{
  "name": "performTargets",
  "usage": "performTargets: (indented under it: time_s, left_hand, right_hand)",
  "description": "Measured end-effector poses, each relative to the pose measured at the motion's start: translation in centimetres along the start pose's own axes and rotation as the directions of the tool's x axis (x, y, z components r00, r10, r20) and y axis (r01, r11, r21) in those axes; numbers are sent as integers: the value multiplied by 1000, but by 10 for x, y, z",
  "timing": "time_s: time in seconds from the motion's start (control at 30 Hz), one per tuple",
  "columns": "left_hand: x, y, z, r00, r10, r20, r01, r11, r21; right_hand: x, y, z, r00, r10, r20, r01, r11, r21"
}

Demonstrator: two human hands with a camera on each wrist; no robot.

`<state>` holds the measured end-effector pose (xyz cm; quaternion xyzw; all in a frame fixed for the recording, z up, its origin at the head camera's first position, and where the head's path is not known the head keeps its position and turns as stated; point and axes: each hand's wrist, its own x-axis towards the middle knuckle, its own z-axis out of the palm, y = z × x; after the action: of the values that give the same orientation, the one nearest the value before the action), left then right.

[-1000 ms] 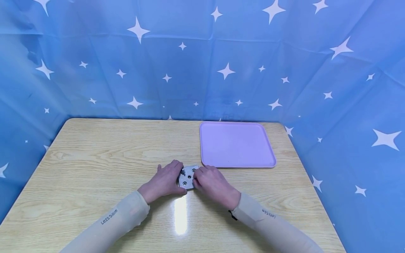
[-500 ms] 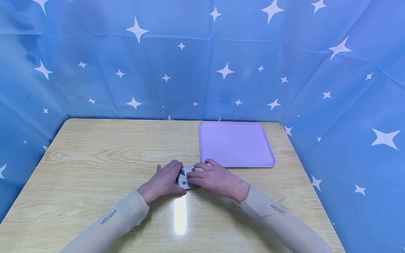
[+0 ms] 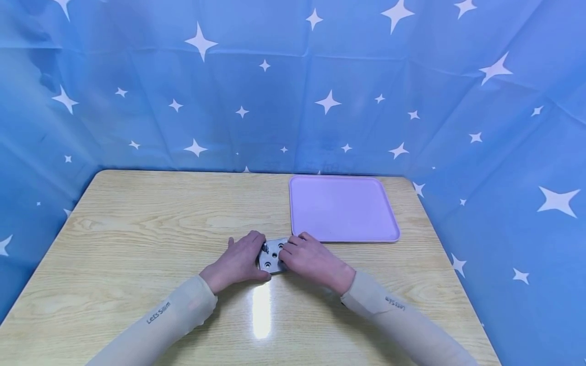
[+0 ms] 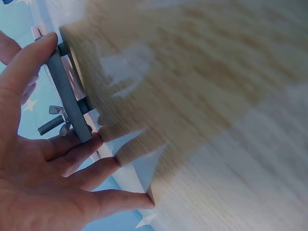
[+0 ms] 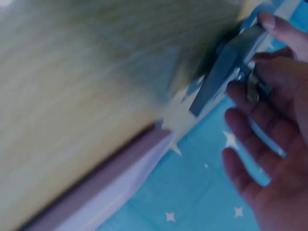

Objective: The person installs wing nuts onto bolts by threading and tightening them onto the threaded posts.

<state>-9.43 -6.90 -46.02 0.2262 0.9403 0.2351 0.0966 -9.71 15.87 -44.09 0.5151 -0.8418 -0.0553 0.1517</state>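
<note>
A square grey metal plate (image 3: pixel 274 255) with several holes lies near the middle of the table, raised on bolt heads. My left hand (image 3: pixel 239 258) grips its left side, thumb at the near corner and fingers at the far one. In the left wrist view a wing nut (image 4: pixel 64 120) sits on a threaded bolt (image 4: pixel 50 126) through the plate, close to the fingers. At the plate's right side my right hand (image 3: pixel 312 260) pinches a second wing nut (image 5: pixel 251 89) between thumb and index finger. From the head view those fingers hide this nut.
A purple tray (image 3: pixel 343 208) lies on the wooden table (image 3: pixel 183 213) behind and right of the plate, close to my right hand's fingertips. A blue curtain (image 3: pixel 274 112) with white stars rises around the table's back and sides.
My right hand's fingers, stretched over the plate half a second ago, have drawn back and curled at its right side. The left hand and the plate stay in place.
</note>
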Motion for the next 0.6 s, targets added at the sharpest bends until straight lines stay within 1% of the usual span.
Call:
performTargets:
  time_s: [0.13, 0.2, 0.3, 0.4, 0.47, 0.6]
  left_hand:
    - [1, 0, 0, 1000, 5, -5, -5, 1000, 2]
    - [1, 0, 0, 1000, 10, -8, -10, 1000, 4]
    - [0, 0, 0, 1000, 18, -9, -18, 1000, 9]
    - [0, 0, -1, 1000, 22, -9, -22, 1000, 12]
    - [0, 1, -1, 1000, 21, -9, -21, 1000, 10]
    - [-1, 1, -1, 1000, 14, -5, -14, 1000, 13]
  right_hand:
    - [2, -7, 4, 993, 119, -22, -117, 991, 61]
    - [3, -10, 5, 983, 183, -12, -181, 979, 97]
    - [4, -14, 6, 966, 258, 5, -256, 957, 137]
    - [6, -17, 6, 953, 302, 15, -300, 942, 151]
    - [6, -17, 6, 949, 315, 25, -316, 937, 151]
    - [5, -14, -2, 944, 319, 88, -329, 933, 144]
